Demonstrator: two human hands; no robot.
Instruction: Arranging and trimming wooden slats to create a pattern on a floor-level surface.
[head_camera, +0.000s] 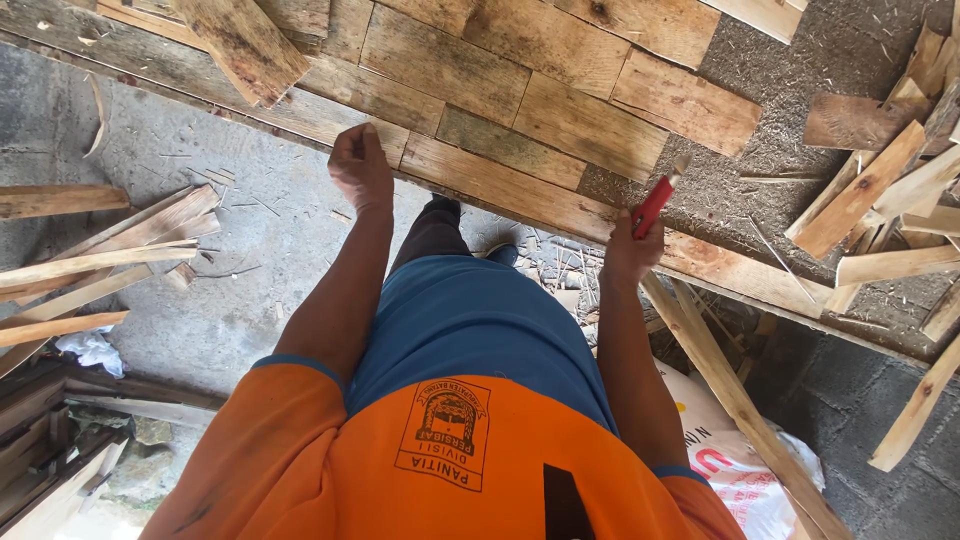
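Hands at the plank panel's edge

Left hand is curled into a fist, knuckles resting on the near edge of the plank panel; whether anything small sits inside that fist I cannot tell. Right hand is wrapped round a red-handled tool, its handle pointing up and away over the same edge, just beside a long slat that slants down from under my wrist.

Doing this well, I judge, means keeping the left fist firm on the board so the panel does not shift, and keeping the tool close to the edge rather than swinging it wide.

Further out: sawdust covers the counter to the right, with a heap of offcuts on it. Loose slats lie on the concrete floor to my left, a white sack sits low on the right.

Hard to read: the tool's working end is pale and blurred, so its kind is unclear. My feet are mostly hidden under the panel edge, and the panel itself runs out of frame at the top.
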